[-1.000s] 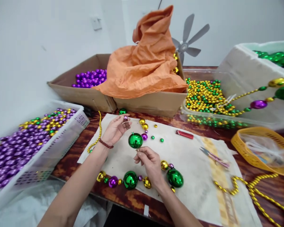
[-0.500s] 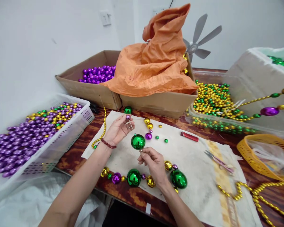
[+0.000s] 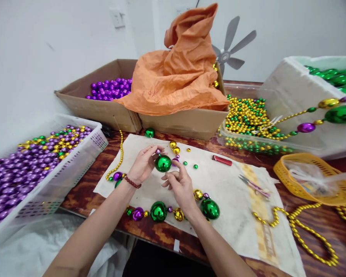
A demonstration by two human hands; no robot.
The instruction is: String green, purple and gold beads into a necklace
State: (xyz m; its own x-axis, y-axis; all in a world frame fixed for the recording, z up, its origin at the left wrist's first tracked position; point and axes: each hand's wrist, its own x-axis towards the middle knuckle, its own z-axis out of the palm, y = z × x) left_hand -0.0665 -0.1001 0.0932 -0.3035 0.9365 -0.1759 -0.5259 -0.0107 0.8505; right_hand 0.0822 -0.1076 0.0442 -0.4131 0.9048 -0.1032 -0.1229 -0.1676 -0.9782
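My left hand (image 3: pixel 144 165), with a dark red beaded bracelet, pinches a small purple bead (image 3: pixel 158 152) on a thin string. Against that bead sits a large shiny green ball (image 3: pixel 163 163). The index finger and thumb of my right hand (image 3: pixel 180 186) are at the ball's right and lower edge, its other fingers curled. Below the hands, a strand of green, purple and gold balls (image 3: pixel 158 211) lies along the near edge of the white cloth (image 3: pixel 230 227). Loose green beads (image 3: pixel 195 166) and gold balls (image 3: pixel 175 150) rest just beyond.
A white basket (image 3: pixel 100 134) of purple, gold and green beads stands left. Cardboard boxes (image 3: pixel 184 123) with an orange sack (image 3: pixel 173 84) are behind. To the right are scissors (image 3: pixel 255 187), a red-handled tool (image 3: pixel 222 160), a yellow basket (image 3: pixel 279 177) and gold bead chains (image 3: pixel 294 219).
The green ball has come up against the purple bead at my left hand. My right hand has moved up from the string below the ball to its side. The view has shifted slightly right.
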